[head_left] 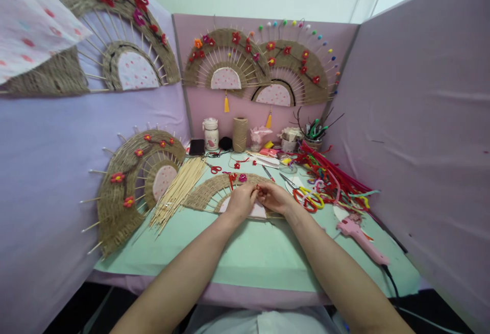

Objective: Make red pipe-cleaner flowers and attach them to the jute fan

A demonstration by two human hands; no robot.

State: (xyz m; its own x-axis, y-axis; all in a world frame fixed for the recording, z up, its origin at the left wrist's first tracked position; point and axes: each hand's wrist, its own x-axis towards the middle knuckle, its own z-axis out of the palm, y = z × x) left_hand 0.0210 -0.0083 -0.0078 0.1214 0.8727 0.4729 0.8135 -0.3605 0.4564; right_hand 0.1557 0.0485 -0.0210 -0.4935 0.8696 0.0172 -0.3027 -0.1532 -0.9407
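Observation:
Both hands meet over a half-round twine fan (202,193) lying on the table. My left hand (242,200) is closed, its thumb and fingertips pinching a small bit of red pipe cleaner (258,187). Close against it, my right hand (273,197) pinches the same red piece, its fingers curled. Most of that piece is hidden by the fingers. Beyond my left hand, a red flower (233,176) and a magenta flower (242,177) sit on the fan's upper band. My hands cover part of the fan's pale dotted centre (257,212).
Bamboo sticks (179,191) lie to the left. Scissors (306,200), a pile of pipe cleaners (325,171) and a pink glue gun (362,239) with a cord are on the right. A twine spool (240,135) and white bottle (211,134) stand behind. Finished-looking fans (225,43) hang on the panels.

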